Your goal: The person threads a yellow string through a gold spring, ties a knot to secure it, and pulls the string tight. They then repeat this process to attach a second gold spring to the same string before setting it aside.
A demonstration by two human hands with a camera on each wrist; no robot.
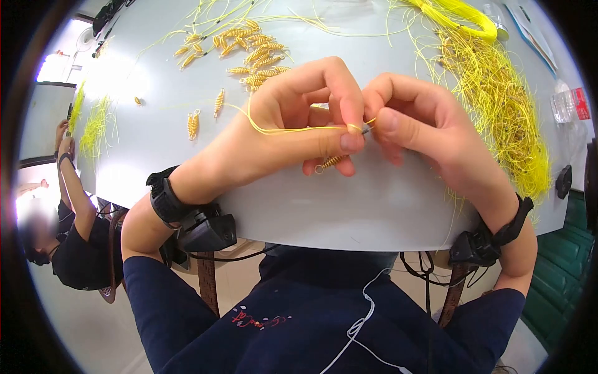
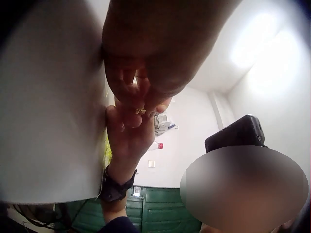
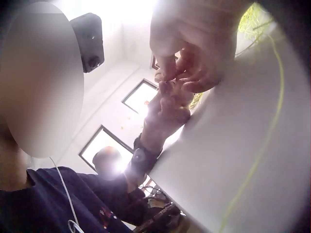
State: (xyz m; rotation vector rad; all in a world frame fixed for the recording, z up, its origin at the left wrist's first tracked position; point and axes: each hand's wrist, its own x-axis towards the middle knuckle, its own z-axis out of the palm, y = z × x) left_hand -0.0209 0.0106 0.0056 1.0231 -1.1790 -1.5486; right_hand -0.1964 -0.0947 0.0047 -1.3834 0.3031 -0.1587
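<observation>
In the head view, my left hand [image 1: 280, 115] pinches a thin yellow line [image 1: 283, 131] between thumb and forefinger. A small dark grey piece [image 1: 366, 130] sits on the line just past that thumb tip. Under the same hand, a gold coil spring [image 1: 331, 163] with a ring end shows by the lower fingers. My right hand [image 1: 436, 121] faces it, thumb and forefinger pinching the line close to the grey piece. Both wrist views show the fingertips of the two hands together, with the small parts mostly hidden.
Gold coil springs [image 1: 255, 56] lie in a loose pile at the back, with several more nearer. A large bundle of yellow line [image 1: 511, 118] covers the table's right side. A plastic bottle [image 1: 565, 106] lies beyond it. Another person [image 1: 81, 249] sits at the left.
</observation>
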